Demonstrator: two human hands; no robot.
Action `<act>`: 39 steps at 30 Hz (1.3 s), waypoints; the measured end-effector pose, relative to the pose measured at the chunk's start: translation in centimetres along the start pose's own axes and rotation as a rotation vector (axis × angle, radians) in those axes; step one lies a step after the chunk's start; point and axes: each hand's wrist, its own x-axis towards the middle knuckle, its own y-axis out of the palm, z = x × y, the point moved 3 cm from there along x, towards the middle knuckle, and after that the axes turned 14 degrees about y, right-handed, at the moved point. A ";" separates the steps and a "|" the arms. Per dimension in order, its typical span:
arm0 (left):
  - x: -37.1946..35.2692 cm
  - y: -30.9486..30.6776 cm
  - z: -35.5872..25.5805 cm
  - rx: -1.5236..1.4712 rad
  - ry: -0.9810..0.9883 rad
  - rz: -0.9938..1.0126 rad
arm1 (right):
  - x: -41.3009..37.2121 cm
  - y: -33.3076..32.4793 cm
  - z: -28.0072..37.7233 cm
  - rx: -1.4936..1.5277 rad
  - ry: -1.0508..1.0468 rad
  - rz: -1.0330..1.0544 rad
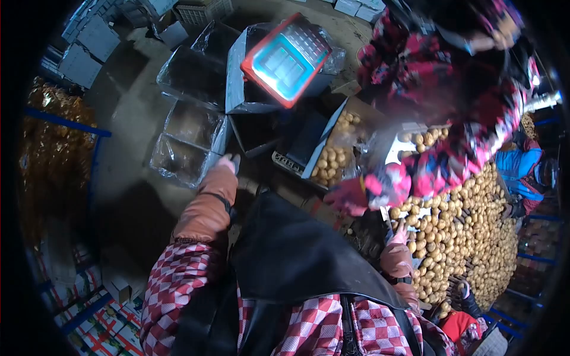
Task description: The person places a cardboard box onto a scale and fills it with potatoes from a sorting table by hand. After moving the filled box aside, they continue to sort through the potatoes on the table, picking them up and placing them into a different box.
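Observation:
My left hand [229,164], in a pale glove, is at the near corner of a plastic-lined cardboard box [218,137], its fingers closed over the edge. My right hand [401,234] reaches to the near edge of a large heap of potatoes [454,231], fingers stretched out, with no potato visible in it. Between my hands, a carton of potatoes [330,163] stands with loose plastic lining. A co-worker's gloved hand [350,196] reaches past the carton's near end.
A red-rimmed digital scale [287,59] stands beyond the boxes. The co-worker in a patterned pink jacket [427,77] leans in from the right. More people [519,172] are along the heap. Stacked cartons [89,53] and a blue-framed rack [65,121] are at left.

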 end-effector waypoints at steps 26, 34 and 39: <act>19.4 -14.5 -0.6 0.220 -0.063 -0.141 | -4.4 -0.8 4.0 -0.110 0.165 0.042; -6.9 -14.2 10.4 0.080 -0.198 -0.291 | -3.5 -0.7 4.2 -0.102 -0.039 -0.078; -19.4 -8.4 11.2 -0.117 -0.151 -0.283 | -1.9 -1.3 3.4 0.004 -0.206 -0.103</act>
